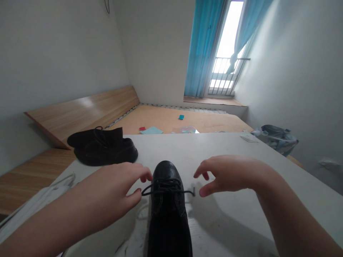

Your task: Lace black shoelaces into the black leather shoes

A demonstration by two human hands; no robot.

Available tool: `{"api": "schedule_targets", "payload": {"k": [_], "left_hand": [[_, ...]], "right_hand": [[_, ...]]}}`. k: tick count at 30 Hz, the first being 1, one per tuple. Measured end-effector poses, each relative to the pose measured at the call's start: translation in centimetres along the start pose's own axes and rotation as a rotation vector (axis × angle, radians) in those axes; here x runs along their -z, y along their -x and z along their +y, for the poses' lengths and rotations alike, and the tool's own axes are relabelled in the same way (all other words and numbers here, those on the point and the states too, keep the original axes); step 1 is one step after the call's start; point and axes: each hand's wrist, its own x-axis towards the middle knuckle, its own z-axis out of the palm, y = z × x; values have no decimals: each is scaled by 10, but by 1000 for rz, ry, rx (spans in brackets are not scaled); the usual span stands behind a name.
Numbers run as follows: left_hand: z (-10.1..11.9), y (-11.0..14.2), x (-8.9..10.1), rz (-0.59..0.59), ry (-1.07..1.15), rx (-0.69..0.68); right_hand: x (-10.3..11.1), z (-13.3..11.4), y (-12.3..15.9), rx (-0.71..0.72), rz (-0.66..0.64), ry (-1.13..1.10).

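- The white counter [227, 151] stood in front of the person, beyond it a wooden bed base [171, 121] with a wooden headboard [80, 116] along the wall, and at the far end a barred window [222, 76] with two blue curtains [203, 46].
- One crumpled plastic bag [276, 139] sat past the counter's far right corner, and one white cloth [34, 203] lay along its near left edge.
- One sheet of paper [249, 137] lay on the counter's far edge.
- Four small items lay on the bed base: a teal square [181, 117], a red piece [142, 129], a pale blue card [151, 130] and a clear packet [184, 129].
- What looked like two black shoes [103, 150] lay together on the counter's far left; the exact count was hard to tell.
- One black leather lace-up shoe [167, 203] stood on the counter between the hands, toe pointing away.
- Its black lace [163, 187] was threaded through the eyelets, with both ends out to the sides and no knot or bow showing.
- The left hand [115, 184] was at one lace end, its fingers [146, 175] curled; whether they pinched it, I cannot tell.
- The right hand [227, 175] was open, its fingers [200, 173] released, just beside the other lace end.
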Motion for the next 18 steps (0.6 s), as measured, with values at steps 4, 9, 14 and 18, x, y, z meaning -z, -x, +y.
{"api": "schedule_targets", "payload": {"k": [4,9,14,18], "left_hand": [[12,-1,-1,-68,-79,-98],[26,-11,-5,-207,-141,-137],[27,-13,-8,-236,-197,-140],[29,-12,-9,-266,-176,-105]], "right_hand": [[-4,-19,-4,280,112,-123],[-9,-33,-7,419,97,-136],[-10,-34,-9,400,75,-129],[-13,-34,-10,418,108,-122]]}}
